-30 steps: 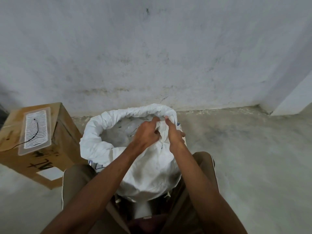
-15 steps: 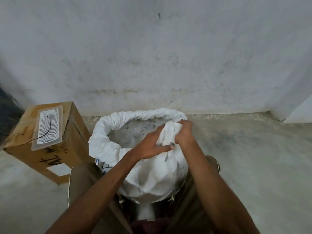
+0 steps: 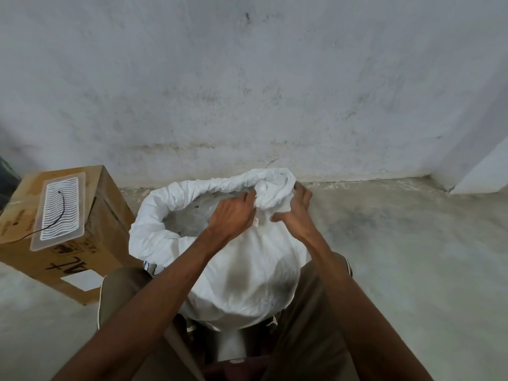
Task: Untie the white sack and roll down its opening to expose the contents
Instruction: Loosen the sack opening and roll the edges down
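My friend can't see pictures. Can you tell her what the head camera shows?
Two hands, left hand and right hand, grip the rolled rim of an open white sack standing between the person's knees. A cardboard box sits to the left.

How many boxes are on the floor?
1. The cardboard box stands to the left of the white sack, near the wall. Others may sit outside the view.

Left hand [image 3: 232, 215] and right hand [image 3: 295, 213] pinch-closed, arms outstretched
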Demonstrator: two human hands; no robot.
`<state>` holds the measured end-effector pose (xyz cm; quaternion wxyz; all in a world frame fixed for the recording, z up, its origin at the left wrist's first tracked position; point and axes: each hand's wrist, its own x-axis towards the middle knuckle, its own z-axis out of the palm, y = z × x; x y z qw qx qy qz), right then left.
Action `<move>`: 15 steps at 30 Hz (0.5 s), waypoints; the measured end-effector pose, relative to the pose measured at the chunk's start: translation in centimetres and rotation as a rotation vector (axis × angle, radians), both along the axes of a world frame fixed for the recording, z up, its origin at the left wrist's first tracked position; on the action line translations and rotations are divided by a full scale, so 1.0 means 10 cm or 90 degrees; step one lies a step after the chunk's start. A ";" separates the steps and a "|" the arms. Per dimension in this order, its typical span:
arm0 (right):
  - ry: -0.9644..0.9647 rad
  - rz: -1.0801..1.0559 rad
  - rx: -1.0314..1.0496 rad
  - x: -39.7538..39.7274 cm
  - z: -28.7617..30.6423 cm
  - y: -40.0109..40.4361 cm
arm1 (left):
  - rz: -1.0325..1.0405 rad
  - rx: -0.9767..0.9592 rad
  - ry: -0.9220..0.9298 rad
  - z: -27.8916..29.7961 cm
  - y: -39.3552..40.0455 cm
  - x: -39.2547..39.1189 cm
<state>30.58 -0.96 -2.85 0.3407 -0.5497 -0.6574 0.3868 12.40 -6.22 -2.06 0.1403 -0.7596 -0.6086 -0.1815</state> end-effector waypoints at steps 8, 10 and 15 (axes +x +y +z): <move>-0.368 0.187 0.520 -0.07 0.17 0.14 | -0.110 -0.041 -0.004 0.36 0.16 -0.14; -0.317 0.183 0.533 -0.11 0.30 0.22 | -0.105 -0.023 -0.074 0.41 0.15 -0.16; -0.255 0.130 0.570 -0.15 0.23 0.18 | -0.125 -0.013 -0.275 0.06 -0.08 -0.09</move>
